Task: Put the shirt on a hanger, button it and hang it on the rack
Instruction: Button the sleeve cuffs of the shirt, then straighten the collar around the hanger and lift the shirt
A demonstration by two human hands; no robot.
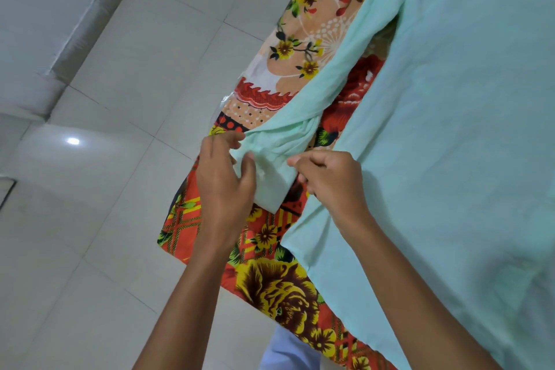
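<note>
Under shirt [450, 129]: floral cloth [279, 279]

A bright floral cloth [279, 276] lies spread beside pale floor tiles [120, 75].

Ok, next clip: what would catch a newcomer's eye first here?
The pale mint shirt spread over the right half of the frame, lying on a loud red and yellow floral cloth. At centre, the left hand and right hand both pinch the cuff end of its sleeve, beside white floor tiles.
</note>
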